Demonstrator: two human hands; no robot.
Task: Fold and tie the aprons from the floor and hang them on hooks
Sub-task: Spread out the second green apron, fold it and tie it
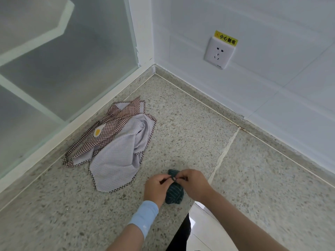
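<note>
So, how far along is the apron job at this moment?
Looks done: the dark green apron is folded into a small bundle on the floor. In hand: the left hand and right hand each pinch its strap over the bundle, apparently tying it. Left: the checked apron lies crumpled and unfolded beside the glass partition, and nothing is hung; no hooks are in view.

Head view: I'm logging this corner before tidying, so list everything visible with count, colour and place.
checked apron: one, brown-and-white, crumpled on floor beside glass
striped apron: one, dark green, bundled between the hands
wall socket: one, white, right wall
warning label: one, yellow, above socket
glass panel: one, frosted, left
floor: one, speckled grey
sleeve: one, light blue, left wrist
left hand: pinches striped apron's tie
right hand: pinches same tie
</note>
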